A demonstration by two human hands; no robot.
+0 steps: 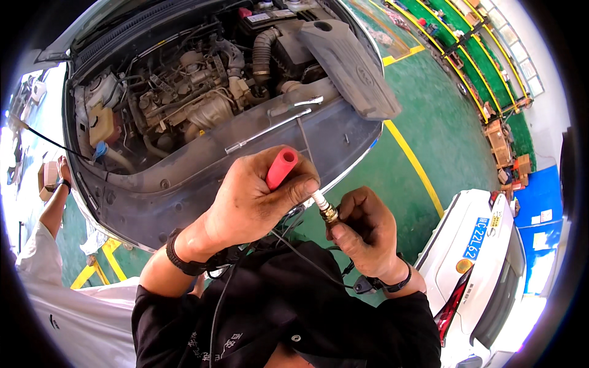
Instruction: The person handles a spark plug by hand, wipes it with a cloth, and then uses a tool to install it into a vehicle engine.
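Note:
A short hollow red tube (282, 168) pokes up out of the closed fingers of my left hand (242, 193). The thumb and fingertip of that hand meet at the white ceramic end of a spark plug (323, 205). On the plug's metal lower part, the thumb and fingers of my right hand (368, 230) are closed. Both hands are in front of my chest, over the near edge of the car's front panel (178, 193). A long metal extension bar (268, 130) and a ratchet (307, 102) lie on the panel beyond my left hand.
Behind the panel lies the exposed engine (196, 92). A dark plastic engine cover (356, 67) rests across the bay's right corner. At the left, another person's arm (54, 205) reaches toward a cardboard box (48, 181). A white car (485, 264) stands at the right, below shelving (472, 55).

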